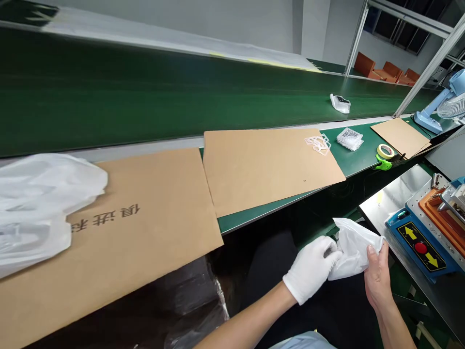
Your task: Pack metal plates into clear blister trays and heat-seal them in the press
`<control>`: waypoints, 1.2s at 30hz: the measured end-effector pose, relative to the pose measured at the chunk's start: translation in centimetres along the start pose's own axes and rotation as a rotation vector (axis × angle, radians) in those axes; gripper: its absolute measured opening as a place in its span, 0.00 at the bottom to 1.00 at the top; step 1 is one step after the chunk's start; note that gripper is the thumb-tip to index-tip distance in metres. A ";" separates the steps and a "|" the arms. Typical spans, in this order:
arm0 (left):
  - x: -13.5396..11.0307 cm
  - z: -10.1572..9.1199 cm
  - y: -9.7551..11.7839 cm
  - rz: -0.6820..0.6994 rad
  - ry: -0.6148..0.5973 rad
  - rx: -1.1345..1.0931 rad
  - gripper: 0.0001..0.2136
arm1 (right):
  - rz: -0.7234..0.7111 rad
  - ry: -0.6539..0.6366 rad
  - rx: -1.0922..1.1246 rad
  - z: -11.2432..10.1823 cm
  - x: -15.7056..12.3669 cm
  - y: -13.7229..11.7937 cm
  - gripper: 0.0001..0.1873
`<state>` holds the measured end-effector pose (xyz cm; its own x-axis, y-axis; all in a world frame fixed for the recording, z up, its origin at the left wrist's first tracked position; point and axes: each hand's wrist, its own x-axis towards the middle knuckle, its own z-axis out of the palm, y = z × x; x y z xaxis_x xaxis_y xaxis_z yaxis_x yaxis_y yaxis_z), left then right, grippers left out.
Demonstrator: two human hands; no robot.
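Note:
Over my lap, a white plastic bag [356, 249] is held between both hands. My left hand [316, 264], in a white glove, has its fingers closed on the bag's left edge. Bare, my right hand [378, 271] grips the right side, thumb on top. I cannot make out whether the bag contains anything. The bag hangs in front of the bench, left of a blue machine [417, 242] with a red button and yellow arrows.
Flat cardboard sheets [269, 169] cover much of the green bench; white plastic bags [43, 203] lie at left. White cut-outs [319, 143], wrapped pieces [349, 138], a tape roll [385, 151] and a green-handled tool [383, 164] lie rightward. Behind runs a green conveyor belt [181, 97] carrying a wrapped item [340, 103].

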<state>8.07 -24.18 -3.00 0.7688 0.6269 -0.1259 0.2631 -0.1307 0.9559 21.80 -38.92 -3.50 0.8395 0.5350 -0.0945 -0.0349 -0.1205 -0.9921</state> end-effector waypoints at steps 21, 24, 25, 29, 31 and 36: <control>0.9 -1.5 3.6 -0.028 0.086 -0.278 0.11 | 0.179 0.121 0.086 -2.6 0.4 1.3 0.39; -0.4 0.4 2.0 -0.054 -0.022 -0.123 0.24 | 0.249 0.141 0.146 -2.4 0.2 0.6 0.43; -0.7 0.8 1.6 -0.059 -0.046 -0.109 0.29 | 0.279 0.142 0.171 -2.3 0.2 0.3 0.44; -1.7 0.2 0.3 0.088 0.015 -0.081 0.30 | 0.427 0.173 0.318 -2.3 0.3 -0.4 0.41; -2.3 -0.3 0.1 0.291 0.112 -0.004 0.23 | 0.465 0.191 0.396 -2.4 0.5 -0.3 0.39; -3.4 1.3 0.5 0.381 0.025 0.278 0.10 | 0.502 0.195 0.484 -1.9 0.3 0.3 0.35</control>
<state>6.30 -27.36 -2.41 0.8277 0.5119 0.2300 0.1134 -0.5540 0.8248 23.05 -40.36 -3.65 0.7391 0.3480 -0.5767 -0.6398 0.0950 -0.7626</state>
